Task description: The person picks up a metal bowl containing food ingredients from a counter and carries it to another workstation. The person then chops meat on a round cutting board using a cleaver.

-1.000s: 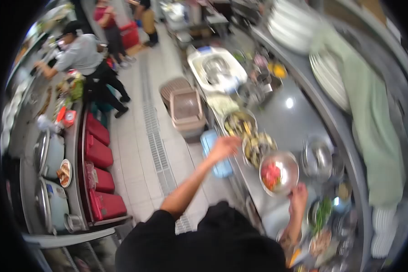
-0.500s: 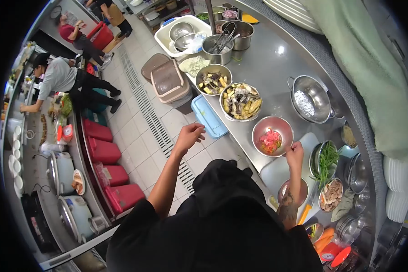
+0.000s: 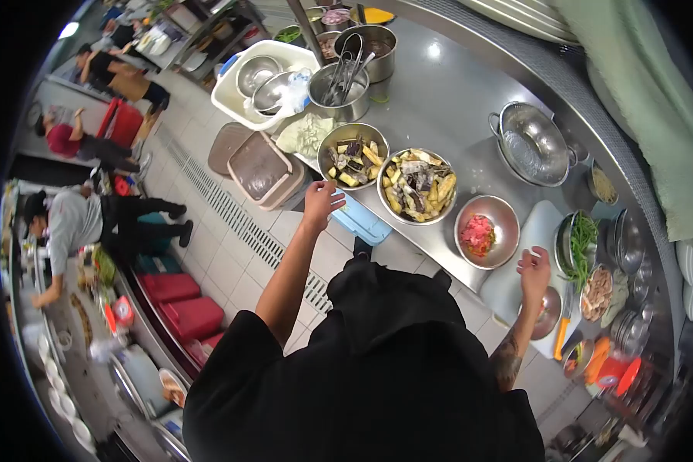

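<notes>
My left hand hangs in the air just off the counter's edge, fingers loosely apart and holding nothing. Closest to it is a steel bowl of cut eggplant. A second, fuller bowl of eggplant pieces stands to its right. My right hand is over a white cutting board, fingers spread and nothing in them. Just left of that hand, apart from it, sits a steel bowl with chopped pink and red food. Another small steel bowl is partly hidden by my right hand and wrist.
A steel colander stands at the back of the counter. Green vegetable strips, sliced meat and an orange-handled knife lie to the right. A lidded bin stands on the floor; a co-worker leans over the left counter.
My right hand has let go of the pink-food bowl's rim and opened, moving right. My left hand has moved slightly up, nearer the eggplant. The camera view has turned.
</notes>
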`<state>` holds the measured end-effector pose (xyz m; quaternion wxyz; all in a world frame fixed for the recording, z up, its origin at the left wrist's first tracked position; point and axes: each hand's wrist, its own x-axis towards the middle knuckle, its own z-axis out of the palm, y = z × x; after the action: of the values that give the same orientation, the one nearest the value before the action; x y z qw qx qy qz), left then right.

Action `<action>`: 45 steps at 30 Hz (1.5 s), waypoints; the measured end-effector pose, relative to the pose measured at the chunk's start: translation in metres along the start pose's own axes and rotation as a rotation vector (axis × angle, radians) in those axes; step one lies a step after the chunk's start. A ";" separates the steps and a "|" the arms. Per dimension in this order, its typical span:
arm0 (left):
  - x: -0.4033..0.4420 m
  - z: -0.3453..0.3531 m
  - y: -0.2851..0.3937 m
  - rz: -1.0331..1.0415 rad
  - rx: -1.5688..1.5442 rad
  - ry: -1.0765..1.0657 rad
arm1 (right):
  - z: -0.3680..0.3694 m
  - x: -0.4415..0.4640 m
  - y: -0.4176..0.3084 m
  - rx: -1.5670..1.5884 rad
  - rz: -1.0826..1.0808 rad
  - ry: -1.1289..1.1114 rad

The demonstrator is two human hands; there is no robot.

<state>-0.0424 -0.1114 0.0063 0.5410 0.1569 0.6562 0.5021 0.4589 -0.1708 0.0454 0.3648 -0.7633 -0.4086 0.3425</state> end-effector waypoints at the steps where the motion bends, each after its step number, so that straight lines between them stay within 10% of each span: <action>1: 0.009 -0.004 -0.001 -0.004 -0.043 -0.044 | 0.002 -0.013 -0.012 0.003 0.025 0.056; 27: -0.027 -0.036 0.060 0.226 -0.143 -0.097 | 0.029 -0.063 -0.049 -0.338 0.265 0.181; 45: 0.010 -0.015 0.014 -0.047 -0.236 -0.226 | 0.060 -0.040 -0.004 -0.557 0.192 0.157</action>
<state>-0.0642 -0.1049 0.0110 0.6376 0.1322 0.5312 0.5420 0.3910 -0.1873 0.0280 0.1377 -0.8933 -0.3834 0.1900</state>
